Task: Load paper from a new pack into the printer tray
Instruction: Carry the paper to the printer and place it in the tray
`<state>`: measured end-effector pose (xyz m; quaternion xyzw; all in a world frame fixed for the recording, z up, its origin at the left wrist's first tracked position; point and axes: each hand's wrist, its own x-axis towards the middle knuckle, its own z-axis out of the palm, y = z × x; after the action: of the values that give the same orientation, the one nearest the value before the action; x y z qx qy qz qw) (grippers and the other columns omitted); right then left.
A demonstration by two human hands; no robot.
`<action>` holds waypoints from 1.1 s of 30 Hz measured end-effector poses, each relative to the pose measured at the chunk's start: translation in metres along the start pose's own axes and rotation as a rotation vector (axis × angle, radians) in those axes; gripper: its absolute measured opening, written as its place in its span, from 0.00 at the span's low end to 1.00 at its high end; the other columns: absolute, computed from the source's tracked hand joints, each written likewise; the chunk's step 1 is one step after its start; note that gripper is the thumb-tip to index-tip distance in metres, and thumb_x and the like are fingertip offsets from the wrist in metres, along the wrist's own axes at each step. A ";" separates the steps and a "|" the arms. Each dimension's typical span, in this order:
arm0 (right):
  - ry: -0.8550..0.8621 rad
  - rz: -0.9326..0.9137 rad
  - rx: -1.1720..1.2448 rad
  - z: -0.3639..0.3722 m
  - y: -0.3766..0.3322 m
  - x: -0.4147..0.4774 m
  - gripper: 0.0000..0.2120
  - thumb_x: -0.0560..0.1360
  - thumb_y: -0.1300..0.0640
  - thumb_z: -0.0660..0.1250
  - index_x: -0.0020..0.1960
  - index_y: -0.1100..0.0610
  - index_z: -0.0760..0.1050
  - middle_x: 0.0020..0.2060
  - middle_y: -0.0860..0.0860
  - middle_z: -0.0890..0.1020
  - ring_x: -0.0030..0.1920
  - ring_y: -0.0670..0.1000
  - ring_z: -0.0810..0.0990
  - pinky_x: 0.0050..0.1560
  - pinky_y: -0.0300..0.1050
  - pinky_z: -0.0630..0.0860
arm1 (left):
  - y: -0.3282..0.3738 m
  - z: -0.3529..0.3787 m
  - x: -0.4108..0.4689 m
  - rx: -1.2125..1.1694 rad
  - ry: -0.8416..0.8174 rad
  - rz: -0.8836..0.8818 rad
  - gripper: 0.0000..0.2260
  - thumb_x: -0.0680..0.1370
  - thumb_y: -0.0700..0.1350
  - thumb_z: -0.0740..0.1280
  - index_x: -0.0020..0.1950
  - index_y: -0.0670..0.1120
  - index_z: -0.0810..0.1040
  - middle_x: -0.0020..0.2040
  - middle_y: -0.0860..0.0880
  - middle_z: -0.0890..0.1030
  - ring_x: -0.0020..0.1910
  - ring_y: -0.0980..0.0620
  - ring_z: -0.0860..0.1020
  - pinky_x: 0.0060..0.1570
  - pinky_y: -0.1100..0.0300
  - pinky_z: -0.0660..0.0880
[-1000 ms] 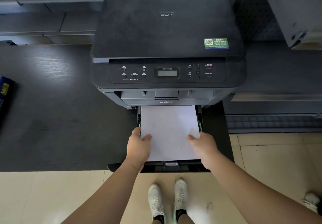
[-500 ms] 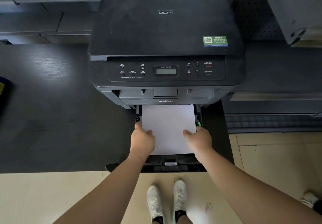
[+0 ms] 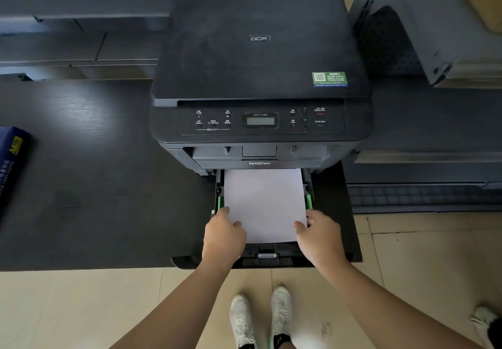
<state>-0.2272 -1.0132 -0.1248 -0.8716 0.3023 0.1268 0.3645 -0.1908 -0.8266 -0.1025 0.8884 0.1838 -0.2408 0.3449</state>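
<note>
A black printer [image 3: 258,76] stands on a dark table, its paper tray [image 3: 267,256] pulled out toward me. A white paper stack [image 3: 264,202] lies in the tray between two green side guides, its far end under the printer body. My left hand [image 3: 224,236] rests on the stack's near left corner, thumb on top of the paper. My right hand [image 3: 319,233] rests on the near right corner the same way. A blue paper pack [image 3: 11,158] lies at the table's left edge, partly cut off.
The dark table [image 3: 95,185] extends left of the printer. Grey metal shelving [image 3: 434,36] stands to the right. Beige floor tiles [image 3: 81,308] and my white shoes [image 3: 260,316] show below the table's front edge.
The stack has slid deeper into the tray under the printer, and both hands moved forward with it. The green side guides now show beside the paper.
</note>
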 end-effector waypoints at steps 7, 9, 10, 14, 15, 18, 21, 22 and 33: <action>0.121 -0.069 -0.083 -0.029 0.012 -0.007 0.13 0.76 0.58 0.68 0.59 0.60 0.80 0.47 0.53 0.87 0.40 0.50 0.83 0.36 0.33 0.73 | -0.008 -0.019 -0.002 0.024 0.079 0.026 0.11 0.76 0.41 0.63 0.58 0.43 0.77 0.53 0.42 0.81 0.49 0.40 0.78 0.48 0.51 0.77; 0.115 -0.046 -0.103 -0.029 0.017 0.001 0.13 0.75 0.55 0.70 0.57 0.60 0.81 0.45 0.53 0.87 0.41 0.50 0.84 0.35 0.32 0.70 | -0.013 -0.021 0.004 0.042 0.089 0.013 0.14 0.75 0.42 0.65 0.60 0.41 0.78 0.53 0.40 0.82 0.51 0.39 0.79 0.46 0.52 0.76; 0.112 -0.041 -0.119 -0.028 0.019 0.004 0.12 0.75 0.54 0.71 0.55 0.60 0.82 0.43 0.52 0.87 0.38 0.49 0.83 0.32 0.31 0.68 | -0.015 -0.021 0.007 0.050 0.087 0.005 0.14 0.75 0.42 0.65 0.60 0.39 0.78 0.53 0.38 0.82 0.51 0.38 0.79 0.45 0.52 0.76; 0.090 -0.035 -0.191 -0.020 0.020 0.007 0.09 0.75 0.52 0.70 0.46 0.57 0.81 0.35 0.49 0.83 0.29 0.41 0.75 0.25 0.32 0.64 | -0.024 -0.017 0.014 0.036 0.086 -0.023 0.15 0.76 0.43 0.68 0.61 0.41 0.78 0.55 0.43 0.83 0.52 0.42 0.80 0.45 0.58 0.72; 0.092 -0.032 -0.205 -0.018 0.020 0.007 0.08 0.75 0.52 0.70 0.46 0.57 0.81 0.34 0.49 0.82 0.28 0.40 0.74 0.25 0.33 0.64 | -0.025 -0.016 0.015 0.027 0.095 -0.027 0.15 0.75 0.42 0.69 0.61 0.41 0.78 0.55 0.43 0.83 0.52 0.43 0.80 0.45 0.58 0.72; 0.128 -0.046 -0.213 -0.013 0.022 0.009 0.07 0.74 0.53 0.71 0.45 0.57 0.80 0.33 0.50 0.82 0.27 0.42 0.74 0.24 0.33 0.63 | -0.028 -0.014 0.019 0.026 0.109 -0.029 0.14 0.74 0.41 0.69 0.59 0.42 0.79 0.53 0.43 0.83 0.47 0.45 0.79 0.43 0.58 0.73; 0.177 -0.092 -0.204 -0.008 0.028 0.011 0.07 0.73 0.54 0.71 0.42 0.58 0.79 0.33 0.53 0.82 0.29 0.47 0.77 0.25 0.33 0.63 | -0.031 -0.013 0.022 0.033 0.121 -0.041 0.12 0.74 0.40 0.70 0.57 0.42 0.79 0.51 0.43 0.83 0.41 0.47 0.77 0.35 0.62 0.70; 0.188 -0.104 -0.200 -0.006 0.029 0.012 0.07 0.73 0.54 0.71 0.42 0.58 0.80 0.33 0.53 0.81 0.29 0.48 0.77 0.25 0.33 0.63 | -0.031 -0.012 0.023 0.036 0.125 -0.046 0.12 0.74 0.40 0.70 0.57 0.42 0.79 0.51 0.43 0.83 0.40 0.47 0.76 0.33 0.63 0.69; 0.160 -0.107 -0.218 -0.002 0.026 0.024 0.07 0.73 0.59 0.70 0.36 0.59 0.80 0.32 0.53 0.81 0.27 0.46 0.76 0.24 0.34 0.63 | -0.026 -0.010 0.025 0.012 0.168 -0.083 0.08 0.74 0.39 0.68 0.52 0.43 0.81 0.45 0.43 0.83 0.40 0.41 0.82 0.42 0.48 0.82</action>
<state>-0.2248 -1.0397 -0.1484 -0.9281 0.2681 0.0692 0.2488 -0.1800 -0.7977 -0.1236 0.8992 0.2472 -0.1804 0.3127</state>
